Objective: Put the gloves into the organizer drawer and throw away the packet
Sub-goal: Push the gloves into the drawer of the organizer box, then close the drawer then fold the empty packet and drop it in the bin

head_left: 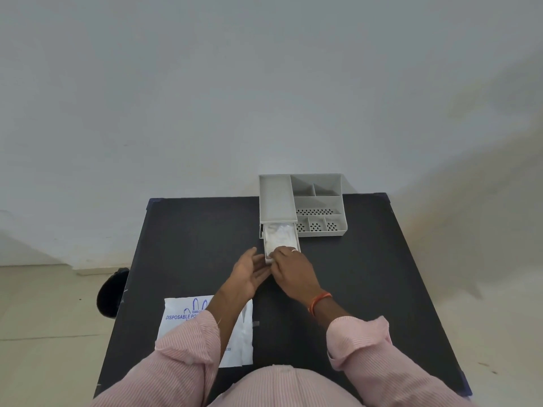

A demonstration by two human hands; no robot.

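A grey organizer (318,201) stands at the far middle of the black table (367,289). Its drawer (297,240) is pulled out toward me, and the clear, whitish gloves (279,235) lie inside it. My right hand (293,271) rests on the drawer's front end, fingertips pressing on the gloves. My left hand (249,274) is open, palm turned to the drawer's front left corner and touching it. The white glove packet (176,321) with blue print lies flat at the near left of the table, partly under my left forearm.
The organizer's right half has several open compartments (317,214) with perforated bottoms. A black round object (113,292) sits on the floor beside the table's left edge. A plain wall rises behind the table.
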